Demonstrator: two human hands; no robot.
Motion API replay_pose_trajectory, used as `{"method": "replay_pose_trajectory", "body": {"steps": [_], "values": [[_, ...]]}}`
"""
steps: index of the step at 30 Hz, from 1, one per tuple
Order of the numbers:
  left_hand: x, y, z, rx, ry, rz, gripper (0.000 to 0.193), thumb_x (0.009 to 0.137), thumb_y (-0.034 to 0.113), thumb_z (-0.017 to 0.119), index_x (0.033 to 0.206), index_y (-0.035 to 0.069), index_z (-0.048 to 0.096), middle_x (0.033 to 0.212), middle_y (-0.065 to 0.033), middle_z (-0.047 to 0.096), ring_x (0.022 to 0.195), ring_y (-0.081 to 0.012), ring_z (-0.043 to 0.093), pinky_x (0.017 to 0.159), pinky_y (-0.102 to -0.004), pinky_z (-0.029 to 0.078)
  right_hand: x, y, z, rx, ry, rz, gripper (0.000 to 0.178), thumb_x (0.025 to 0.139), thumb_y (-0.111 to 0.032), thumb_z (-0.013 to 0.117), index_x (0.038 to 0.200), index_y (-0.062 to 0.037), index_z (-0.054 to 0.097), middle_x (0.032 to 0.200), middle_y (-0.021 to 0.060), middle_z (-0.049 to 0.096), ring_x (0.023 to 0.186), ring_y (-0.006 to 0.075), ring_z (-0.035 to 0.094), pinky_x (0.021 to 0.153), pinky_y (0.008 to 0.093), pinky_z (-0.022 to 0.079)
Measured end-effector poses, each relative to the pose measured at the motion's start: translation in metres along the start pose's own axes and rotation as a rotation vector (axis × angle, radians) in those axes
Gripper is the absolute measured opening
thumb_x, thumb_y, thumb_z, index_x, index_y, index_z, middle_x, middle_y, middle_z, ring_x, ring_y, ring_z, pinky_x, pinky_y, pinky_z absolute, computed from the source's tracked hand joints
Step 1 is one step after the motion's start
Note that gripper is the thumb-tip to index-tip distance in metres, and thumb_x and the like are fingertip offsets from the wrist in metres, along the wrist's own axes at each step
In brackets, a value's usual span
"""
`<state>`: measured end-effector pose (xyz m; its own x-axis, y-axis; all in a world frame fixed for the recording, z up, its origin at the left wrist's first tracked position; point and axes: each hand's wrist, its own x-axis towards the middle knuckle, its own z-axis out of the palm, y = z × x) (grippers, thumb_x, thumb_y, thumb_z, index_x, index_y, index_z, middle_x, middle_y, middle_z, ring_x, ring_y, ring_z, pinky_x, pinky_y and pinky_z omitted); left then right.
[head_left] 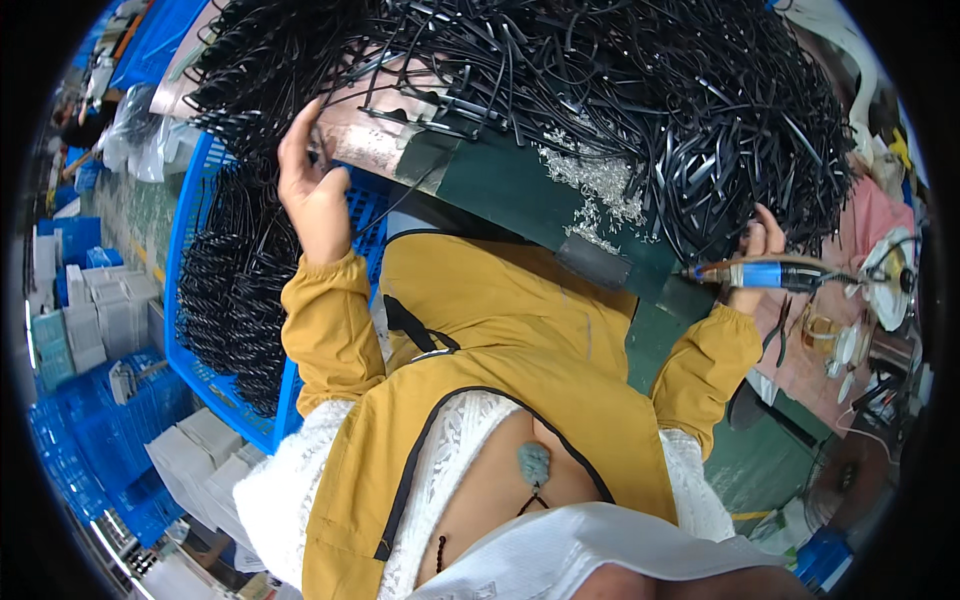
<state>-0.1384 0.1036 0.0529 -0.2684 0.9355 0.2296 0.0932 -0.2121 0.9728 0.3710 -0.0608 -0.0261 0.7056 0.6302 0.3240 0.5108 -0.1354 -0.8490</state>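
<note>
My left hand [318, 205] is raised at the table's left edge, beside the blue crate. Its thumb and forefinger close on a dark, thin cable end, partly hidden by the fingers. My right hand [742, 298] is at the right, wrapped round a slim blue-and-black power tool [765, 274] with a metal tip pointing left. Part of that hand is hidden behind the tool. A large heap of black cables [600, 60] covers the far side of the table. Small clear plastic bits [595, 180] lie in a loose pile between my hands, near a dark block [593, 262].
A blue plastic crate [182, 270] filled with bundled black cables stands at my left. Pliers [776, 330] lie on the pink table surface [808, 385] at the right. White boxes [200, 450] and blue bins [90, 410] stand farther left.
</note>
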Motion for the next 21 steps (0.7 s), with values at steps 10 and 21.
{"method": "replay_pose_trajectory", "body": {"steps": [10, 21], "values": [[0.020, -0.073, 0.067, 0.536, -0.161, 0.802, 0.035, 0.090, 0.014, 0.057, 0.122, 0.005, 0.067, 0.127, -0.0147, 0.065, 0.128, -0.0334, 0.055, 0.113, -0.0494, 0.032, -0.005, 0.013, 0.002, -0.004, 0.100, -0.105, 0.037, 0.092, -0.004, 0.063, 0.129, -0.0065, 0.069, 0.101, 0.0021, 0.062, 0.082, 0.0128, 0.058, 0.072, 0.0243, 0.048], [0.053, -0.005, 0.168, 0.678, -0.386, 0.698, 0.031, 0.095, 0.034, 0.065, 0.094, 0.003, 0.072, 0.092, -0.0143, 0.071, 0.091, -0.0353, 0.067, 0.085, -0.0452, 0.052, -0.009, -0.014, -0.012, 0.813, 0.513, -0.049, 0.032, 0.099, 0.006, 0.057, 0.131, 0.0040, 0.057, 0.109, 0.0119, 0.069, 0.094, 0.0198, 0.069, 0.086, 0.0317, 0.058]]}}
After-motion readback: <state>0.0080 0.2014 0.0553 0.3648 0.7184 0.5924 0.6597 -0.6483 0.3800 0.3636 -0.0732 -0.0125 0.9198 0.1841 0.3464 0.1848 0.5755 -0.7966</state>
